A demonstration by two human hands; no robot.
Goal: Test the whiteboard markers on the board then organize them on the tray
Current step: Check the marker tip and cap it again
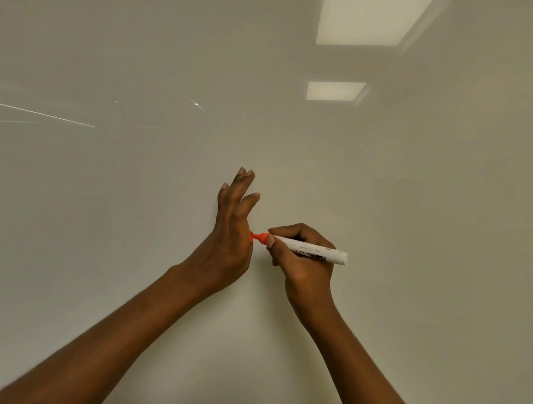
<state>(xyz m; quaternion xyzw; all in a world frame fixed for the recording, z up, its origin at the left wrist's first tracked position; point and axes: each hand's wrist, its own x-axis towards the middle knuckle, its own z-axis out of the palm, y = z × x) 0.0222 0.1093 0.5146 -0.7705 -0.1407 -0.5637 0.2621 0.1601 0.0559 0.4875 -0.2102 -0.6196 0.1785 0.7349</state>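
- The right hand (302,259) grips a whiteboard marker (315,250), with thumb and fingers curled round the front of its white barrel.
- The marker lies almost level. Its orange-red tip end points left and its blunt white tail sticks out to the right of the hand.
- The left hand (230,240) is held edge-on, its fingers (243,182) straight and loosely spread, pointing up. It holds nothing that I can see.
- The marker's tip reaches the palm side of the left hand. Whether it touches skin or the board I cannot tell.
- Both bare forearms rise from the bottom edge and converge near the centre.
- Behind them the whiteboard (134,225) fills the view, with no ink marks visible.
- It reflects 2 ceiling light panels, 1 large (370,19) and 1 smaller (336,91), and a thin bright streak (41,114) at left.
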